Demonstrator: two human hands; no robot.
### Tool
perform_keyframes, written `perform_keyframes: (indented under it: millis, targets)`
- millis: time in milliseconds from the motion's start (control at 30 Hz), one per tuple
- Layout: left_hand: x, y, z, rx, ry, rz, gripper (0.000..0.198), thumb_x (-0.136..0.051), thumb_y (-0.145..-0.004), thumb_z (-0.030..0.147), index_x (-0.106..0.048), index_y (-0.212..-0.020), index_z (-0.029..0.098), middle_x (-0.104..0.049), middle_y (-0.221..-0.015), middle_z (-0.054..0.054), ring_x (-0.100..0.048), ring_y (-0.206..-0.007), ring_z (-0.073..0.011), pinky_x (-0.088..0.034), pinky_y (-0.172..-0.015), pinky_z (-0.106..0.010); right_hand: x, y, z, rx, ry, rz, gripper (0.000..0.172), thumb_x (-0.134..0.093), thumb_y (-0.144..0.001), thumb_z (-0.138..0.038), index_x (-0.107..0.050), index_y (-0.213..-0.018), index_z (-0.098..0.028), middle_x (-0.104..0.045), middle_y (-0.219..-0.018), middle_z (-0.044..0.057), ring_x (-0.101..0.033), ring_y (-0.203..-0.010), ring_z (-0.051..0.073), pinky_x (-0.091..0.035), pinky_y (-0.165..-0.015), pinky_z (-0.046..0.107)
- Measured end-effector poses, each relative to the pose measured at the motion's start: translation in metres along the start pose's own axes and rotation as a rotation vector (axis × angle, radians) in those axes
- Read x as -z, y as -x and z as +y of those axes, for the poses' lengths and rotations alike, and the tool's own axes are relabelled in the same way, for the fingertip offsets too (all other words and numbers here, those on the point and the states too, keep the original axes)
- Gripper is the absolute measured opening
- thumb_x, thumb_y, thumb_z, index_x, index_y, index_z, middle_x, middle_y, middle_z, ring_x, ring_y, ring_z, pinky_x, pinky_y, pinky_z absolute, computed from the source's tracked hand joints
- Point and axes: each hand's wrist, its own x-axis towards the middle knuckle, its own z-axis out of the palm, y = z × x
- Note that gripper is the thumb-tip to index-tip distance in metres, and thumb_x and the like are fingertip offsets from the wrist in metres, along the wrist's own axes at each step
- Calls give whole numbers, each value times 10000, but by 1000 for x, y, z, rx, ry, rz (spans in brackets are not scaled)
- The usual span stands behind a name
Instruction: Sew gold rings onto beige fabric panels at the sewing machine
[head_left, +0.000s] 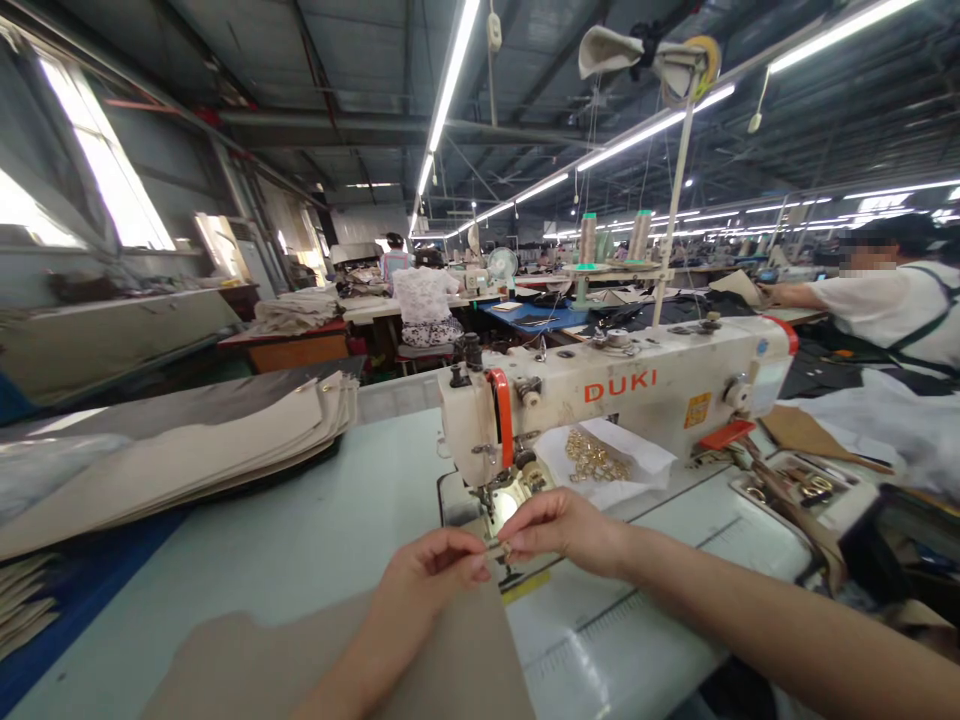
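In front of the needle area of a white sewing machine (559, 385), my left hand (442, 562) and my right hand (551, 530) meet with fingertips pinched. Between them is a small pale strip (493, 551), mostly hidden by the fingers. Something small and metallic may be at my right fingertips, too small to make out. A large beige-grey fabric panel (465, 650) lies beneath my left hand and forearm. Behind my right hand, gold-coloured metal rings (596, 458) lie heaped on white paper (651, 462) on the machine bed.
Stacked beige panels (247, 440) lie on the left of the pale green table (315, 520). A tray (855, 495) holding metal fittings stands at right. Thread cones (589, 242) rise behind the machine. A co-worker (892, 300) sits at right; another (427, 305) sits ahead.
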Motion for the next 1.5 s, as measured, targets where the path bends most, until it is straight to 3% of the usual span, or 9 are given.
perform_keyframes:
  millis: [133,400,567,733,867,1167,1267,1367,1500]
  targets:
    - [-1,1,0,55,109,-19,276,-767,-549,373,-641,-689,173,-662,-653,-1,-606,-634,-153,-462,-646,-258,-5,-3,7,-63,-91,-5,382,-874,-459,-348,-737,-758,-152,-697,-707,13,-625,-621,90,-489,-693,240]
    - [5,-10,-17,32,129,105,295,-742,-492,353,-583,-664,175,-607,-588,20,-583,-549,-146,-457,-577,-273,-16,-4,15,94,46,103,368,-770,-623,-454,-706,-831,-158,-666,-682,9,-634,-687,132,-484,-683,265]
    - [4,-1,-5,41,84,114,246,-726,-547,323,-592,-685,169,-621,-597,14,-588,-589,-143,-451,-602,-256,-23,-13,21,108,70,84,366,-811,-549,-434,-655,-729,-156,-626,-623,-25,-606,-614,119,-487,-656,269]
    - [4,5,-1,137,317,172,269,-728,-596,348,-634,-751,149,-647,-651,-11,-587,-589,-122,-463,-600,-233,-28,-17,24,44,-76,137,404,-848,-481,-411,-638,-692,-139,-626,-571,-28,-582,-525,94,-469,-586,237]
    - [0,5,-2,233,395,89,343,-777,-551,270,-655,-848,152,-681,-718,-37,-613,-656,-123,-468,-640,-214,-31,-15,21,35,-164,149,407,-861,-454,-393,-628,-663,-134,-652,-582,-16,-573,-499,80,-452,-572,225]
    - [-3,8,2,151,142,22,230,-703,-611,324,-617,-739,154,-634,-692,-11,-574,-678,-151,-427,-644,-245,-28,-13,27,89,-38,78,347,-800,-575,-409,-582,-676,-158,-635,-628,-25,-607,-597,116,-477,-649,268]
    - [-3,8,4,107,-15,27,171,-647,-614,308,-592,-689,165,-578,-634,21,-523,-625,-140,-384,-581,-232,-30,-7,27,201,160,96,258,-745,-664,-359,-598,-765,-173,-628,-693,-19,-600,-668,130,-464,-667,268]
    - [-2,6,0,37,-136,42,133,-608,-603,291,-564,-653,175,-552,-626,28,-504,-622,-145,-377,-580,-237,-32,-1,26,289,417,138,306,-770,-633,-283,-603,-868,-182,-631,-803,-5,-584,-737,141,-446,-679,260]
    - [-1,6,-6,-53,-233,82,75,-562,-601,245,-556,-649,187,-550,-637,23,-518,-641,-156,-398,-610,-251,-31,1,26,342,570,170,271,-773,-623,-236,-598,-822,-187,-617,-789,-12,-571,-727,141,-429,-637,236]
